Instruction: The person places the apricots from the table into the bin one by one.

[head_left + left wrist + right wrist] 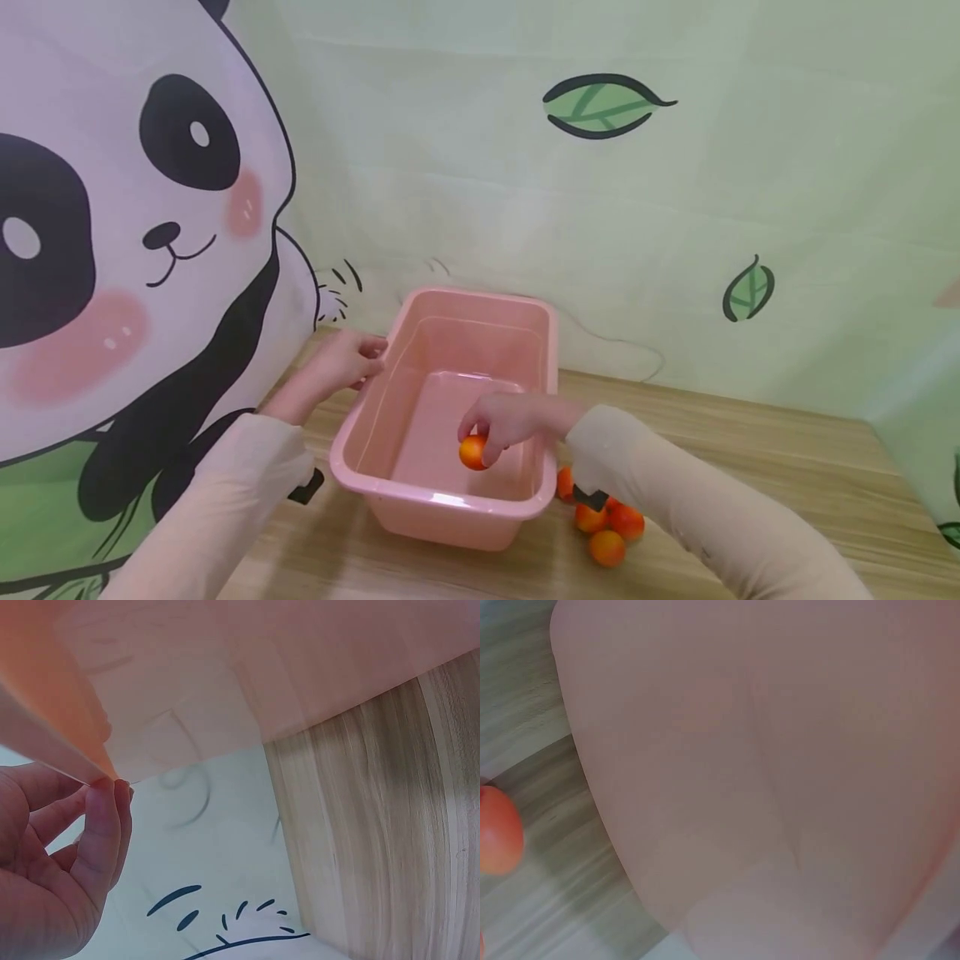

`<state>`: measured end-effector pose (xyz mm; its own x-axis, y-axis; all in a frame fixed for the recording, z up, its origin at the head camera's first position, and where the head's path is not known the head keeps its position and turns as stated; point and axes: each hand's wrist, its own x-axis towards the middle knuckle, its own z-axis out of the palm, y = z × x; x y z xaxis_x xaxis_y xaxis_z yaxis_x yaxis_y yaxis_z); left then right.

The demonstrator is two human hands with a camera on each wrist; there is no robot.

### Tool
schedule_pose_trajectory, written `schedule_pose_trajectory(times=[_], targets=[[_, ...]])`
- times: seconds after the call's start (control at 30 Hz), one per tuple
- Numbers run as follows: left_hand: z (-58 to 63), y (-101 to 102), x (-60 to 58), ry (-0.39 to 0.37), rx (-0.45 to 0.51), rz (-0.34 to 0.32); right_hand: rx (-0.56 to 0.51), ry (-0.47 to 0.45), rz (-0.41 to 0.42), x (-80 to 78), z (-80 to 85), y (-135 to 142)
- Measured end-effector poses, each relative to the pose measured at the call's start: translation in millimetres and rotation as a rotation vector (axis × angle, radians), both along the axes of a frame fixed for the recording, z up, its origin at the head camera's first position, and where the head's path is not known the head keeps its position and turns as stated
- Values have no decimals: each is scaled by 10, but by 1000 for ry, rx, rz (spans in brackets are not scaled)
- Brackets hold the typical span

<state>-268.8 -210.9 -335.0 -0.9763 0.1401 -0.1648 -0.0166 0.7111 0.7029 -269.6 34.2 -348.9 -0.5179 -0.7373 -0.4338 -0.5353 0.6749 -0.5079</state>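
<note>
A deep pink plastic basin (442,487) sits on the wooden table. My left hand (351,360) pinches its left rim between thumb and fingers; the left wrist view also shows this hand (64,847) at the rim. My right hand (504,422) reaches over the right rim and holds a round orange-red fruit (472,452) inside the basin, above its floor. The exact kind of fruit is unclear. In the right wrist view, the basin's outer wall (727,780) fills most of the picture and hides the right hand.
Several similar orange-red fruits (607,548) lie in a cluster on the table (750,450), right of the basin and partly under my right forearm. One fruit (499,831) shows in the right wrist view. Behind the table hangs a pale green backdrop (450,167) with a panda and leaves.
</note>
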Motion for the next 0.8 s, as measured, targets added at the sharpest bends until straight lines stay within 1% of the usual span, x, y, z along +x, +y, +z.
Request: schedule_pose_trajectory(times=[0.1,0.23,0.4,0.43,0.6,0.73,0.8], targets=[[3,0,-2,2,7,-7,6,5,5,-14,-52,-17],[18,9,4,-7,2,0,15,9,-2,-28,-111,-41],[17,13,8,-9,-11,5,11,-43,-58,-22,-166,-59],[17,12,9,-9,-10,4,12,-59,-78,-21,-173,-61],[18,10,13,-8,8,1,38,-85,-106,-6,-180,-70],[23,17,14,-14,0,6,60,-81,-122,-3,-173,-69],[21,19,14,-16,-10,7,52,-63,-108,-14,-173,-66]])
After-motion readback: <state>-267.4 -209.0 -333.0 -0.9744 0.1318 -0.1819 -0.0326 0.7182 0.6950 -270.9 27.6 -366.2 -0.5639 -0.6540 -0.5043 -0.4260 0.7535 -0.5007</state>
